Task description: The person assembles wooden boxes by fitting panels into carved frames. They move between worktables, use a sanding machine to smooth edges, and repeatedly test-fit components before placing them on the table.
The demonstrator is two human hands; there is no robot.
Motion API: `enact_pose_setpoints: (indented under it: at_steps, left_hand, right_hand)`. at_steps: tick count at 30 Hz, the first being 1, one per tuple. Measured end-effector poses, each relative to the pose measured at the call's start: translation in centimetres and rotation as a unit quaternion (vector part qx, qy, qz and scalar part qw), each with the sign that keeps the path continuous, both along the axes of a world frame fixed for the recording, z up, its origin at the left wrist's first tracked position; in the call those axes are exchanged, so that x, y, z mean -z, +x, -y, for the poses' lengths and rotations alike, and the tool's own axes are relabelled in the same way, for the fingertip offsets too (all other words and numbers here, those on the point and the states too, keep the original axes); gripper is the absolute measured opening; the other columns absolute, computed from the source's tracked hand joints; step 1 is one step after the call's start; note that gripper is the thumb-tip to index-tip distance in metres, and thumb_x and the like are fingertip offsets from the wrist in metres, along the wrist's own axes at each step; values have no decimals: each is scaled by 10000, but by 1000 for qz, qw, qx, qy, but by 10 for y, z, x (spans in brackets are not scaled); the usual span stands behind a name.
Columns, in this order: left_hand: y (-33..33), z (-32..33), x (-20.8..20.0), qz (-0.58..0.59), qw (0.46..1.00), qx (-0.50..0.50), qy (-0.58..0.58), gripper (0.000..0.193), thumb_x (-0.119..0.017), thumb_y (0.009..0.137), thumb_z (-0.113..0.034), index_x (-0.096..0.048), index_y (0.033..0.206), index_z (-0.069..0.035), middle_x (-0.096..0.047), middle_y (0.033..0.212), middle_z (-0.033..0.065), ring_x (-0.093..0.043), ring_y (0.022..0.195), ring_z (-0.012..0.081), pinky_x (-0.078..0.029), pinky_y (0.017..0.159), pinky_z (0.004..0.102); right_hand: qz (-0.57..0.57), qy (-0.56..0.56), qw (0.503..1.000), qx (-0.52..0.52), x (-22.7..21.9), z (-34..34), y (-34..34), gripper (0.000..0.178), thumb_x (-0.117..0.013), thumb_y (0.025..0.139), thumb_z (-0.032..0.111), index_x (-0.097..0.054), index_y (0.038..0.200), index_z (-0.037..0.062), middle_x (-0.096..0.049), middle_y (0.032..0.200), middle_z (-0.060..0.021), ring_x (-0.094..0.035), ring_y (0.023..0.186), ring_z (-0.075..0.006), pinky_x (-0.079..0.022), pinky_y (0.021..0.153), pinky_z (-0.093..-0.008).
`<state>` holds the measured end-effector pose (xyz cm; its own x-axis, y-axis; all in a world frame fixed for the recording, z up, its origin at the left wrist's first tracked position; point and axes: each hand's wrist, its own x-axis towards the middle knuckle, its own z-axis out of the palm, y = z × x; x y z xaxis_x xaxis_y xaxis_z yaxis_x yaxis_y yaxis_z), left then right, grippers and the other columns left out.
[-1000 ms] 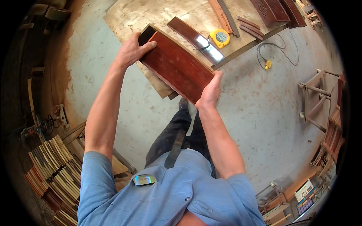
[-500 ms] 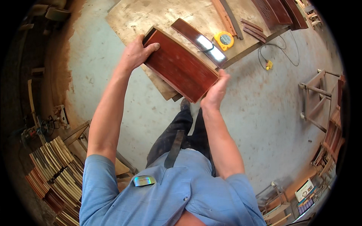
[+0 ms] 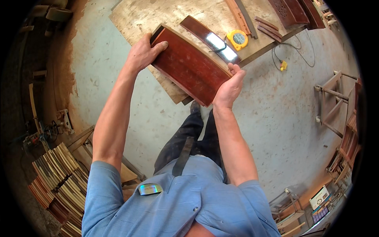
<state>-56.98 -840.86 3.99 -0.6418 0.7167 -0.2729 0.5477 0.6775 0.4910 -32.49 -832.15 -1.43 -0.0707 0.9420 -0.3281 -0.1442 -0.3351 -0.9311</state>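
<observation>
Between my two hands is a dark red, varnished wooden drawer (image 3: 187,65), held tilted over the near edge of the workbench. My left hand (image 3: 143,53) grips its upper left corner, thumb lying on the red face and fingers behind. At the opposite, lower right end, my right hand (image 3: 230,87) supports the drawer with its palm; its fingertips stick up past the corner. Just beyond lies a narrow, glossy dark red board (image 3: 197,29) on the bench. A yellow tape measure (image 3: 237,39) rests beside that board, its dark strap across it.
The worn workbench (image 3: 136,17) also carries long wood strips (image 3: 239,17), short dark sticks (image 3: 268,29) and carved red panels (image 3: 290,14). A cable with a yellow connector (image 3: 283,65) lies on the floor. A wheeled frame (image 3: 333,98) stands right; stacked slats (image 3: 61,173) are at lower left.
The drawer has shifted slightly, its right end a little farther right. My right hand moved with it, and its fingers now stand more clear of the corner.
</observation>
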Motion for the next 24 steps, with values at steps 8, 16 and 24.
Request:
enact_pose_setpoints:
  at_steps: [8, 16, 24]
  left_hand:
    - [-3, -1, 0, 17, 1000, -10, -1, 618, -635, 866, -497, -569, 1144, 50, -671, 1008, 261, -646, 975, 377, -490, 841, 431]
    - [-7, 2, 6, 58, 996, -15, 73, 501, -683, 854, -399, -633, 1111, 28, -696, 957, 153, -650, 882, 224, -497, 805, 358]
    - [-8, 0, 10, 178, 978, -41, 103, 534, -687, 877, -444, -627, 1153, 9, -684, 964, 79, -607, 872, 145, -480, 814, 303]
  right_hand:
    - [55, 28, 998, -4, -8, 3, -8, 507, -325, 1038, 410, -531, 1156, -37, -562, 1168, -129, -491, 1146, -231, -341, 1036, -341]
    - [74, 31, 991, -107, -5, 0, 43, 364, -451, 1029, 326, -536, 1126, -14, -588, 1061, -62, -546, 999, -177, -424, 905, -305]
    - [281, 0, 869, -408, -38, 17, 71, 401, -610, 916, 329, -578, 710, -13, -599, 638, -159, -552, 587, -245, -464, 610, -378]
